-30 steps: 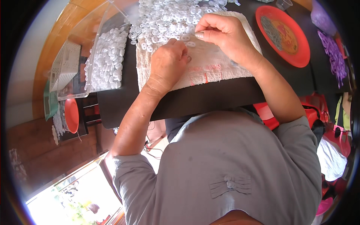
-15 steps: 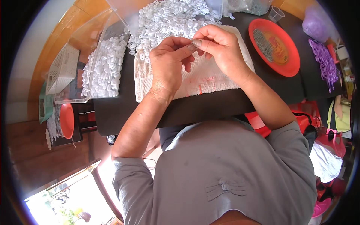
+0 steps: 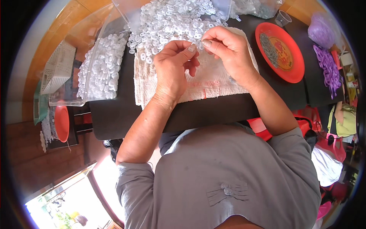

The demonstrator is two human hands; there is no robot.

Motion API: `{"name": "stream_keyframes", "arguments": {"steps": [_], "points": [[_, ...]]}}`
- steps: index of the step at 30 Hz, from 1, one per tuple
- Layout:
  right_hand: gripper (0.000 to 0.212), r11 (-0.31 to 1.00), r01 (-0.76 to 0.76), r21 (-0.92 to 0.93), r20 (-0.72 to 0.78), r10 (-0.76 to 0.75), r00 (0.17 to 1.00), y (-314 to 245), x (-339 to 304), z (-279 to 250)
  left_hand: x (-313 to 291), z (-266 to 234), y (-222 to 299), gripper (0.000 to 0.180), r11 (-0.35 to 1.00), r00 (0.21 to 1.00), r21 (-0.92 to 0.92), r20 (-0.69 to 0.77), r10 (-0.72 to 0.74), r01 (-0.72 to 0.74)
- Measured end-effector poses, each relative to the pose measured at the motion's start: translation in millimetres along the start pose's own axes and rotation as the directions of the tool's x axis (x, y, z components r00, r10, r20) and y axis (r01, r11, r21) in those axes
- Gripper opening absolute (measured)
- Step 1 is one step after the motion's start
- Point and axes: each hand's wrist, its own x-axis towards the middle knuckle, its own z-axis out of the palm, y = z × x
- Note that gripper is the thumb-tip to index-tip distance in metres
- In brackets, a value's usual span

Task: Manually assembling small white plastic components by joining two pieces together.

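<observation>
Over a whitish towel [image 3: 206, 86] I hold both hands up in front of me, a small gap between them. My left hand [image 3: 173, 63] is closed, thumb pressed to the fingers; whatever sits in the pinch is too small to make out. On the other side, my right hand [image 3: 228, 51] pinches thumb against forefinger, and its contents are also too tiny to name. Just beyond my hands spreads a heap of small white oval plastic pieces [image 3: 167, 23] with holes. A few of these pieces lie on the towel's far left corner, near my left hand.
A clear plastic box [image 3: 57, 102] holding more white pieces stands at the left. On the black table [image 3: 126, 122], a red plate [image 3: 295, 72] carries small metal pieces at right. Beyond are a clear cup [image 3: 283, 18], purple strips [image 3: 327, 70] and a purple bag [image 3: 321, 30].
My hands, touching at the fingertips before, have come slightly apart. The right hand has shifted a little to the right. The whole view has moved slightly.
</observation>
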Motion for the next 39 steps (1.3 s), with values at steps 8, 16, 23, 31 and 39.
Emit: {"name": "stream_keyframes", "arguments": {"steps": [8,16,23,31,39], "points": [[0.005,0.993,0.07,-0.098,0.051,-0.066,0.997,6.6,-1.2,0.8,-1.9,1.0,0.4,0.008,0.996,0.998,0.081,0.061,0.029,-0.034],[0.006,0.995,0.072,-0.068,-0.004,-0.073,0.997,4.3,-0.9,2.0,-1.7,-0.1,-0.6,0.008,0.998,0.999,0.065,0.032,0.004,-0.006],[0.006,0.985,0.128,-0.12,0.018,-0.126,0.992,3.9,-1.8,3.0,-3.7,1.9,-1.2,0.007,0.999,1.0,0.053,0.029,0.002,-0.003],[0.006,0.986,0.124,-0.11,0.025,-0.122,0.992,4.3,-2.0,3.9,-4.4,1.9,0.3,0.007,0.998,1.0,0.058,0.029,0.003,-0.004],[0.005,0.987,0.129,-0.1,0.024,-0.127,0.992,4.9,-3.1,5.5,-5.4,2.1,-0.5,0.006,0.998,1.0,0.055,0.022,0.013,-0.015]]}}
